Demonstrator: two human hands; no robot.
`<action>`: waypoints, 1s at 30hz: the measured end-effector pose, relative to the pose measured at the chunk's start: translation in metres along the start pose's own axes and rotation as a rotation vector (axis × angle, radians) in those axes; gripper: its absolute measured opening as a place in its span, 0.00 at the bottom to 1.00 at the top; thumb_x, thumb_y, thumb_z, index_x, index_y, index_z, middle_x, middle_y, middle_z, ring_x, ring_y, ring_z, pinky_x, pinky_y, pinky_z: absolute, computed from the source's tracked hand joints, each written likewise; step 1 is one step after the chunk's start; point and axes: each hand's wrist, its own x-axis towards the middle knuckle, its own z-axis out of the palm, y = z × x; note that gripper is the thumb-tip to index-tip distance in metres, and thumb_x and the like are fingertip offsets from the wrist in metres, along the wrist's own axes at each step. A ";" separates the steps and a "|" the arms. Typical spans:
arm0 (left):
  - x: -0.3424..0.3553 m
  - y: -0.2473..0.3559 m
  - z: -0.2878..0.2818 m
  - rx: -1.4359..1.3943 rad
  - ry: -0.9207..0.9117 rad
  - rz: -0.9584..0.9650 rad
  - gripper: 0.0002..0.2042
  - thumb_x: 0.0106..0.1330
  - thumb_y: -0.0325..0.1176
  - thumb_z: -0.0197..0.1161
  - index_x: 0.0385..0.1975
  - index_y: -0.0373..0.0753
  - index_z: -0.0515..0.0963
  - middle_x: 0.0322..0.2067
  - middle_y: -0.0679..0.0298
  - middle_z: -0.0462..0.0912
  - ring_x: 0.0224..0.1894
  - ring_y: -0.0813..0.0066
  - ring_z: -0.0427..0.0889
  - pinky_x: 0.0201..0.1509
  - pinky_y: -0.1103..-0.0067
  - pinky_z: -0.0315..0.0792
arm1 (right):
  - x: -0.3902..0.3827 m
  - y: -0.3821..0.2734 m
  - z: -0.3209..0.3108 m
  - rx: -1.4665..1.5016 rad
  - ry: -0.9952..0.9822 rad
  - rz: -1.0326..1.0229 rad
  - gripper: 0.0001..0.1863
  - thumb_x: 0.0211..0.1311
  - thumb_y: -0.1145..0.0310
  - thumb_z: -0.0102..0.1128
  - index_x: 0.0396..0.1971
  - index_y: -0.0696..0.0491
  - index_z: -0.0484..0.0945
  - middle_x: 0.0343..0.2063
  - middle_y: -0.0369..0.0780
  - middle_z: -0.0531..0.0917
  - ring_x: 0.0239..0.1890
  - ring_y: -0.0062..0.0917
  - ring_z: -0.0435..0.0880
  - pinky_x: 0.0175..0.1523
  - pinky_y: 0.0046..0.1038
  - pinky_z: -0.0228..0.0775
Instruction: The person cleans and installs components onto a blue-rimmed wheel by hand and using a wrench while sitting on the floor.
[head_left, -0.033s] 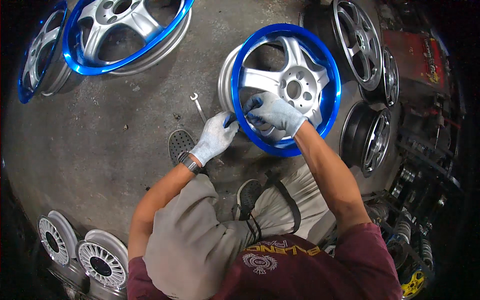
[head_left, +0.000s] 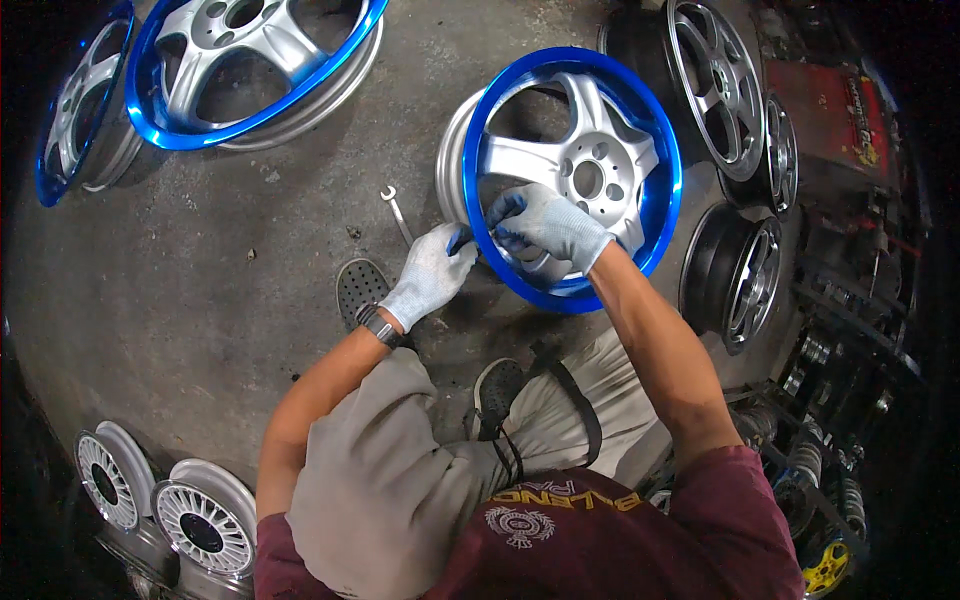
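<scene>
A silver five-spoke wheel [head_left: 534, 156] with a bright blue rim lip [head_left: 663, 180] stands in front of me. My gloved left hand [head_left: 430, 270] is at its lower-left outer side, fingers curled in beside the rim, their grip partly hidden. My gloved right hand [head_left: 550, 225] reaches across the wheel's face, fingers bent at the inside of the lower-left lip, closed on something I cannot make out. An open-end wrench [head_left: 395, 208] lies on the floor just left of my left hand, its lower end hidden.
Two blue-lipped wheels [head_left: 180, 110] are at upper left. Dark and silver wheels [head_left: 712, 90] stand along the right, beside a red case [head_left: 830, 130] and a rack of parts [head_left: 805, 450]. Two white multi-spoke wheels [head_left: 205, 518] are at lower left. My clogs [head_left: 358, 290] rest on the concrete floor [head_left: 220, 320].
</scene>
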 end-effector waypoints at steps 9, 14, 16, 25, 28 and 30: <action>-0.001 0.004 -0.002 0.009 -0.007 0.016 0.09 0.67 0.32 0.61 0.39 0.32 0.79 0.37 0.44 0.81 0.43 0.44 0.82 0.48 0.60 0.74 | 0.002 0.003 0.002 0.106 -0.027 0.006 0.10 0.57 0.76 0.60 0.37 0.63 0.83 0.29 0.41 0.86 0.29 0.20 0.83 0.38 0.23 0.78; 0.000 -0.003 -0.001 0.031 -0.006 0.041 0.11 0.69 0.34 0.61 0.40 0.31 0.78 0.34 0.47 0.81 0.38 0.50 0.82 0.44 0.64 0.73 | 0.004 0.008 0.001 0.082 -0.002 -0.017 0.11 0.57 0.73 0.61 0.37 0.62 0.84 0.26 0.41 0.86 0.27 0.21 0.83 0.37 0.24 0.78; 0.000 -0.004 0.000 0.032 0.002 0.089 0.11 0.68 0.34 0.61 0.40 0.31 0.78 0.34 0.47 0.81 0.39 0.50 0.82 0.44 0.64 0.74 | 0.004 0.008 0.001 0.050 0.016 -0.041 0.11 0.56 0.71 0.62 0.36 0.62 0.85 0.23 0.41 0.86 0.24 0.22 0.83 0.35 0.26 0.79; 0.000 0.003 -0.002 0.052 0.001 0.017 0.10 0.66 0.33 0.60 0.38 0.31 0.79 0.37 0.44 0.81 0.44 0.43 0.81 0.48 0.60 0.73 | 0.000 -0.006 -0.003 -0.135 0.000 0.063 0.13 0.59 0.66 0.62 0.37 0.60 0.86 0.26 0.40 0.86 0.27 0.21 0.83 0.36 0.28 0.76; 0.001 0.002 -0.001 0.046 -0.013 -0.016 0.10 0.66 0.33 0.60 0.38 0.32 0.79 0.37 0.44 0.82 0.44 0.43 0.81 0.48 0.60 0.73 | 0.000 -0.004 -0.002 -0.164 0.007 0.051 0.14 0.59 0.66 0.62 0.39 0.61 0.86 0.27 0.40 0.87 0.28 0.22 0.83 0.37 0.28 0.77; 0.001 0.000 0.001 0.032 0.001 -0.002 0.10 0.66 0.33 0.60 0.37 0.32 0.79 0.36 0.43 0.81 0.44 0.43 0.81 0.48 0.59 0.73 | 0.001 -0.001 0.000 -0.145 0.019 -0.003 0.14 0.59 0.67 0.62 0.39 0.61 0.85 0.28 0.41 0.87 0.29 0.21 0.84 0.38 0.27 0.77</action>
